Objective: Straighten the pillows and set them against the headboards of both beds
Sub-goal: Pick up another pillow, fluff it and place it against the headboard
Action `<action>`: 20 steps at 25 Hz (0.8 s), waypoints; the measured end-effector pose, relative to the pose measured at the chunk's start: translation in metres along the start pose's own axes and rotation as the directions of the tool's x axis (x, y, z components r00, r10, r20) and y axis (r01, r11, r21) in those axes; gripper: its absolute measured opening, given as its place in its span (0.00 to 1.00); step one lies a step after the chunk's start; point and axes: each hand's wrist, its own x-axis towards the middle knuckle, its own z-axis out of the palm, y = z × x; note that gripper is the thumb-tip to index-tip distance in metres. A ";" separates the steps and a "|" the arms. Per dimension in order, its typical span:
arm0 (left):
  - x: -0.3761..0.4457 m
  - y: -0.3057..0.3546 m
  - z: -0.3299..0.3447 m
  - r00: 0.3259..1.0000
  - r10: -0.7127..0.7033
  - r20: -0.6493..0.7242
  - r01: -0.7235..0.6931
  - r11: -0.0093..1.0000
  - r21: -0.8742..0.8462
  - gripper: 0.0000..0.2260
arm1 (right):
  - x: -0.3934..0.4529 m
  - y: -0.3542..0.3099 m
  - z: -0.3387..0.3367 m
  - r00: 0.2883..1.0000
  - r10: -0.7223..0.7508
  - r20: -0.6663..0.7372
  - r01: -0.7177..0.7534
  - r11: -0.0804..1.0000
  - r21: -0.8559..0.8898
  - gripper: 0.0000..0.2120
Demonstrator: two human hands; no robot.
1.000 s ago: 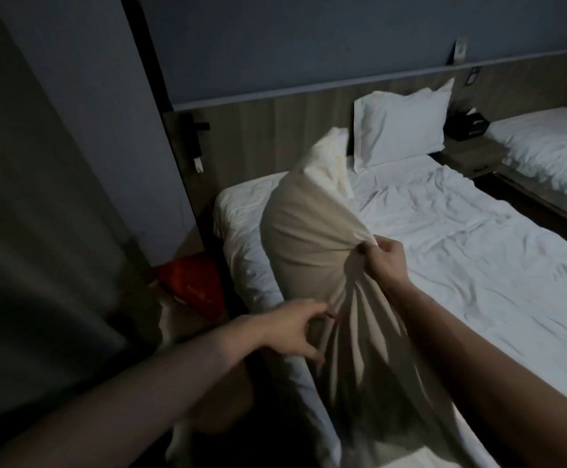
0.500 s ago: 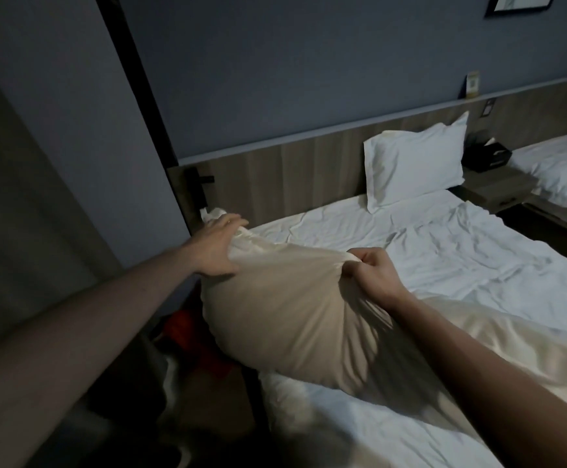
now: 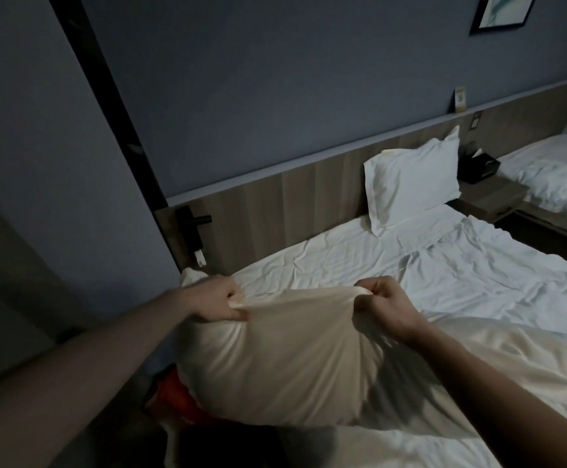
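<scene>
Gripping the plump cream fabric pillow [image 3: 282, 359] by its upper edge, the left hand [image 3: 214, 300] and the right hand [image 3: 388, 307] each bunch a fold of its cover in closed fingers, holding it over the near edge of the bed with wrinkled white sheets [image 3: 410, 265]. To set it well, I would keep the two grips level, carry it forward, and stand its long edge flat against the bare stretch of the wood-grain headboard [image 3: 292, 204], beside the white rectangular pillow [image 3: 410, 184] already leaning there. Farther right lies the second white bed [image 3: 559, 173].

No text or label is legible anywhere.
</scene>
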 end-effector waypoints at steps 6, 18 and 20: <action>0.028 -0.036 0.025 0.975 -0.024 -0.221 -0.112 0.805 -0.582 0.25 | 0.050 0.011 0.000 0.988 0.025 -0.152 -0.052 0.983 -0.178 0.13; 0.115 0.008 -0.002 0.946 -0.219 -0.240 -0.144 0.378 -0.914 0.12 | 0.161 0.072 -0.053 0.977 0.037 -0.211 -0.138 0.862 -0.488 0.06; 0.126 0.010 0.006 0.939 -0.281 -0.200 -0.104 0.322 -0.941 0.14 | 0.185 0.083 -0.056 0.982 0.027 -0.189 -0.128 0.826 -0.548 0.11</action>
